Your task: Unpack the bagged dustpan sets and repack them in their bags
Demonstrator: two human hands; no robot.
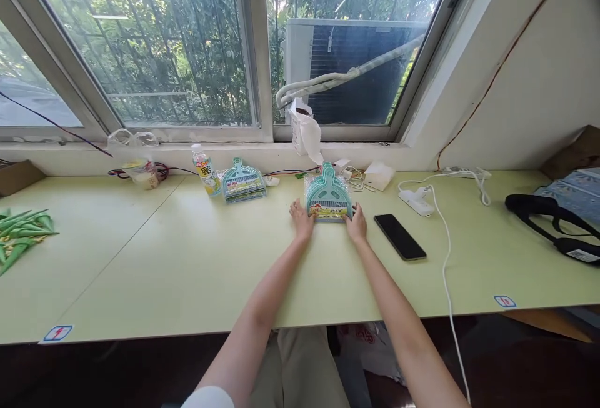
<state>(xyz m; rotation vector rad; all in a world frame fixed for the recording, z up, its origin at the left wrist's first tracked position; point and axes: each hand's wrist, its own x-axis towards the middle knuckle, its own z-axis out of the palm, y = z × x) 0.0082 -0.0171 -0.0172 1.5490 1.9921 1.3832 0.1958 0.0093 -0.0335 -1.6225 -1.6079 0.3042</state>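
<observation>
A teal dustpan-shaped set in clear wrap (329, 192) rests on the pale green table (187, 283), in front of the window sill. My left hand (302, 219) touches its left lower side, and my right hand (357, 223) touches its right lower side, so the set is held between both hands. A similar teal wrapped set (244, 182) lies to the left, beside a bottle with a yellow label (206, 172). Just right of my right hand is a black phone (400, 237).
An open tissue pack (304, 130) stands on the sill. A white power strip (416, 200) with a trailing cable, a black headset (553, 220), a plastic bag (140, 170), green pieces (23, 233) and a cardboard box (19, 177) lie around the table.
</observation>
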